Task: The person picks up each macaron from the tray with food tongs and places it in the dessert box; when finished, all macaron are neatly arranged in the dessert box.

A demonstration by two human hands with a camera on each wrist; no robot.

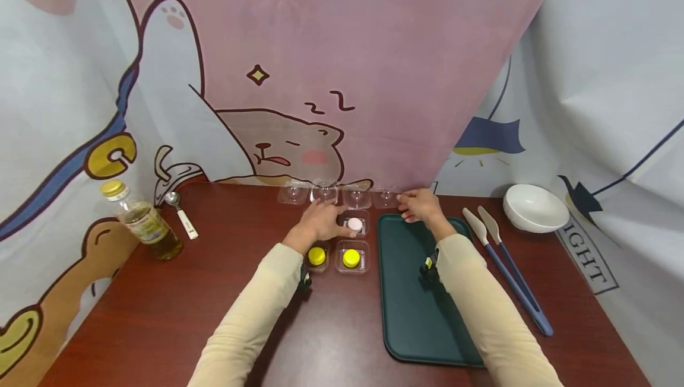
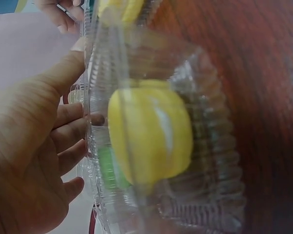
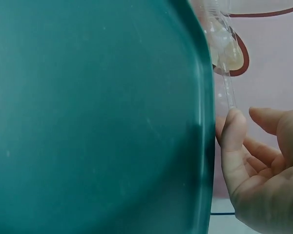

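My left hand (image 1: 320, 221) reaches over small clear plastic boxes, its fingers spread and its thumb beside a box (image 1: 365, 213) holding a pale round sweet (image 1: 355, 224). Nearer to me, two more boxes hold a yellow macaron-like sweet (image 1: 351, 258) and another yellow sweet (image 1: 317, 256). Up close in the left wrist view, a yellow sweet (image 2: 149, 131) shows through plastic, with something green (image 2: 112, 168) behind. My right hand (image 1: 422, 206) is beyond the tray's far edge; its fingertip touches the edge of a raised clear lid (image 1: 386, 198). Its fingers are loosely bent.
A dark green tray (image 1: 411, 316) lies under my right forearm. Right of it are blue-handled tongs (image 1: 515, 280) and a white bowl (image 1: 536, 209). On the left stand an oil bottle (image 1: 146, 224) and a measuring spoon (image 1: 184, 221). A printed cloth (image 1: 385, 78) hangs behind the table.
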